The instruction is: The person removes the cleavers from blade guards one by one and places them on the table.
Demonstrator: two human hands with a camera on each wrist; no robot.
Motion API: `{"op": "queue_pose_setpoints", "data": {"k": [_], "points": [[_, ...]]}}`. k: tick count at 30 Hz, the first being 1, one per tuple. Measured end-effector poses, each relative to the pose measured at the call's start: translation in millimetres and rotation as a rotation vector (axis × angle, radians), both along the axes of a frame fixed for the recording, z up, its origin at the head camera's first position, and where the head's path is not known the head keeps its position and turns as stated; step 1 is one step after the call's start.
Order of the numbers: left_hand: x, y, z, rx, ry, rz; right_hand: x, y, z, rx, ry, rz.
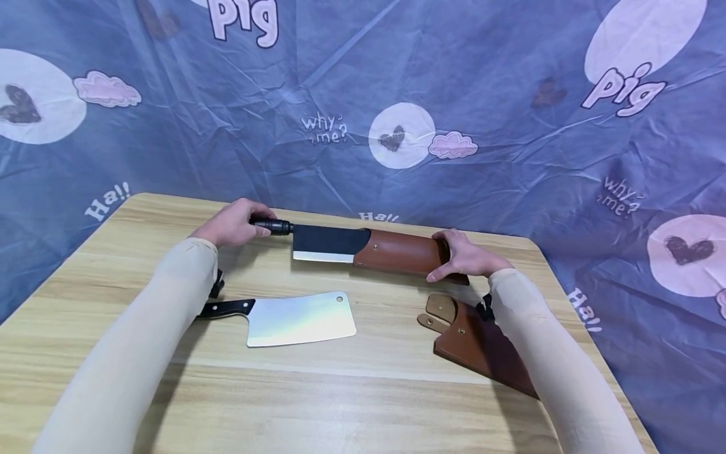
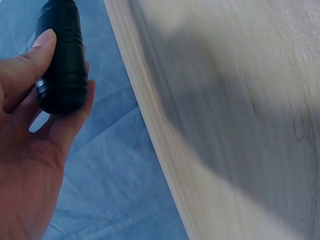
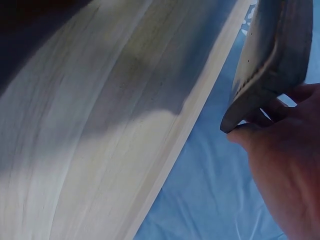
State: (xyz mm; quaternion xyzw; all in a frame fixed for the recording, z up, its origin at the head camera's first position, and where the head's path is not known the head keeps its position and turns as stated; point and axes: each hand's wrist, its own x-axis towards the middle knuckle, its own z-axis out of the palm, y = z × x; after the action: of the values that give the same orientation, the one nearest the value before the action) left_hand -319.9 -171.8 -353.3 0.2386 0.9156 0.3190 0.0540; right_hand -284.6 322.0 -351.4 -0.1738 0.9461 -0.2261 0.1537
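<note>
Near the far edge of the table, a dark-bladed cleaver (image 1: 323, 243) lies partly inside a brown leather sheath (image 1: 394, 251). My left hand (image 1: 235, 224) grips its black handle (image 2: 62, 60), thumb on one side and fingers behind. At the other end, my right hand (image 1: 462, 253) holds the closed end of the sheath (image 3: 280, 55) between thumb and fingers. The part of the blade nearest the handle shows, with its bright edge toward me; the rest is hidden in the leather.
A silver cleaver (image 1: 300, 318) lies flat nearer me, its handle end hidden by the left forearm. Under the right forearm lies a second brown sheath (image 1: 476, 337) with its strap undone. The wooden table (image 1: 351, 403) ends at a blue printed cloth (image 1: 340, 75).
</note>
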Motion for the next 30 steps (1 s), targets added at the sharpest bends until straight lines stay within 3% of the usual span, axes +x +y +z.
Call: {"op": "queue_pose_setpoints", "data": {"k": [11, 30], "points": [[1.7, -13, -0.6, 0.033, 0.000, 0.041, -0.4, 9, 0.1, -0.045, -0.019, -0.031], [0.8, -16, -2.9, 0.064, -0.033, 0.077, 3.0, 20, -1.6, -0.033, -0.002, -0.034]]}}
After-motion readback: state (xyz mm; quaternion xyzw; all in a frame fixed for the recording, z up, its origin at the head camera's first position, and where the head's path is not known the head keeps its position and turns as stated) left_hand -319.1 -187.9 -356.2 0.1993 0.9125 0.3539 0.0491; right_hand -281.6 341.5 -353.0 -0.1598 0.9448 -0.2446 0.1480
